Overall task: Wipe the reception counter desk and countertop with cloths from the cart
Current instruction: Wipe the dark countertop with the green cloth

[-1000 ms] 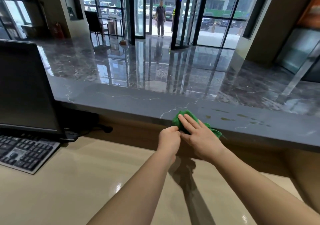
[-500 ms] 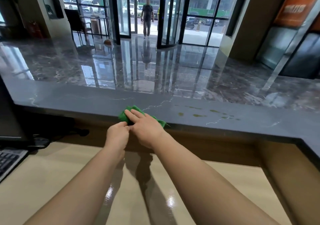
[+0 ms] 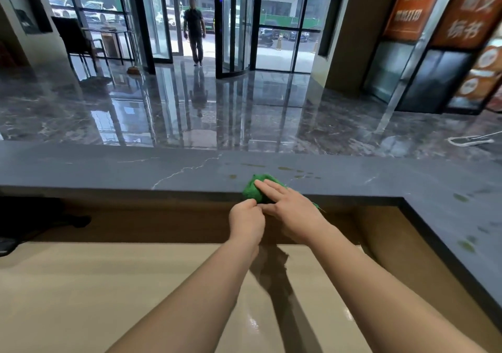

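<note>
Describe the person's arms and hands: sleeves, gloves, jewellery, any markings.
The left forearm and right forearm are bare all the way to the bottom of the picture; no sleeve shows. The left hand and right hand wear no gloves. No watch, bracelet or ring is visible on the sides facing the camera.

Cloth [image 3: 255, 191]: green fuzzy fabric, matt, loose threads at its edge, under the right fingers [image 3: 269, 189].
Counter [image 3: 135, 168]: dark grey stone, smooth and matt; pale veins left of the fingers, dull greenish smears just beyond them.
Counter front [image 3: 163, 222]: brown wood-look panel, matt, below the fingers.
Lower counter [image 3: 108, 284]: beige, smooth, glossy.
Floor [image 3: 244, 113]: dark veined stone, mirror-polished, far beyond the fingers.
Doors [image 3: 236, 27]: glass, dark frames.
</note>
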